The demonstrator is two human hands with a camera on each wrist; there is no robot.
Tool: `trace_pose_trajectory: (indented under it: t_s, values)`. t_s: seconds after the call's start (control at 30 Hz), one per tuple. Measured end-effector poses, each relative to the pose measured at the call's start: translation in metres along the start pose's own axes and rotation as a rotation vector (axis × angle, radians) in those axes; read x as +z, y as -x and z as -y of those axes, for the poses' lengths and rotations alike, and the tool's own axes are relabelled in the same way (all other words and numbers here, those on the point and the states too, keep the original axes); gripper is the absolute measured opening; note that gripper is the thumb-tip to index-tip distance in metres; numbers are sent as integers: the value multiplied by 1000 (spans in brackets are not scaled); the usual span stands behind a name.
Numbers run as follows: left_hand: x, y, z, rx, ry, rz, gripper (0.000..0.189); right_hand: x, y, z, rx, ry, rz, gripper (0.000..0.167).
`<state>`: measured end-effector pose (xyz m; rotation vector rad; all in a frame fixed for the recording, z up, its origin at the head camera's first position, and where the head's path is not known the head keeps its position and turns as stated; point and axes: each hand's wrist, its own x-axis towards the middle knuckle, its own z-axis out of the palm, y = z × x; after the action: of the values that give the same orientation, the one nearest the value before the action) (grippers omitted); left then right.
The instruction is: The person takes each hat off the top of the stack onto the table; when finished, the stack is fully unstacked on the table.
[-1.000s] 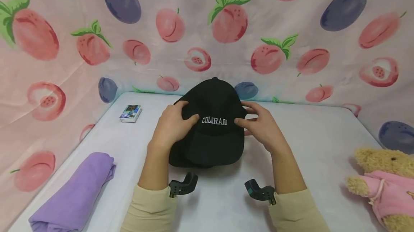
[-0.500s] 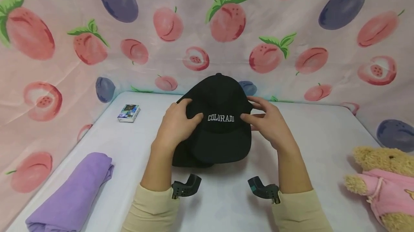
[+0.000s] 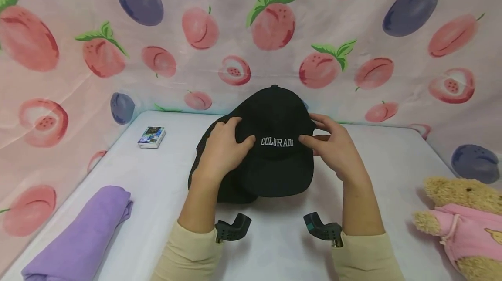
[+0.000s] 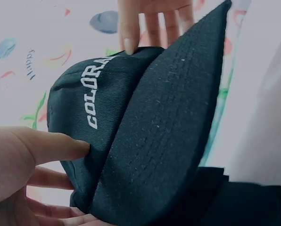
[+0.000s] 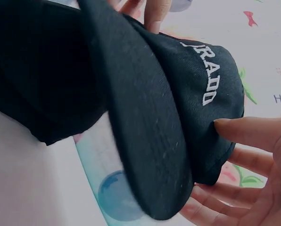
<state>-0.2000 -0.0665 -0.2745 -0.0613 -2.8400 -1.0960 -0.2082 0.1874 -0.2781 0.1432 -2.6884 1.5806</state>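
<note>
Cap: black, crown up, white COLORADO lettering (image 3: 276,142) facing the person; black cap (image 3: 277,117) is at mid-worktop, toward the far edge, between both hands.
Left hand (image 3: 223,148): holding the cap by its side, thumb on the front panel near the first letter, fingers round the side.
Right hand (image 3: 333,146): holding the opposite side, thumb at the last letter, fingers spread behind.
Brim (image 4: 164,127): points to the near edge, underside angled down.
Dark piece (image 3: 235,189): just behind and left of the cap; too dark to tell what it is.
Small box (image 3: 152,137): near far-left corner, printed top, white sides.
Purple cloth (image 3: 80,237): folded, along left edge, by near-left corner.
Teddy bear (image 3: 466,224): pink top, lying by right edge, toward near-right corner.
Worktop (image 3: 376,176): white, rounded far corners.
Backdrop (image 3: 235,15): fruit-print fabric past far, left and right edges.
Sleeves (image 3: 192,250): beige, black wrist mounts (image 3: 233,228) at both cuffs.
</note>
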Motion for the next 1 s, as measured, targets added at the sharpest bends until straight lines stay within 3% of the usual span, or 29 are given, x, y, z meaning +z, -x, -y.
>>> trace_pose_trajectory:
  t_s: [0.5, 1.0]
  values:
    - [24, -6, -13, 26, 17, 29, 65, -18, 4, -6, 23, 41, -51, 72]
    - [51, -17, -15, 72, 82, -20, 66, -29, 5, -13, 26, 46, -120, 70]
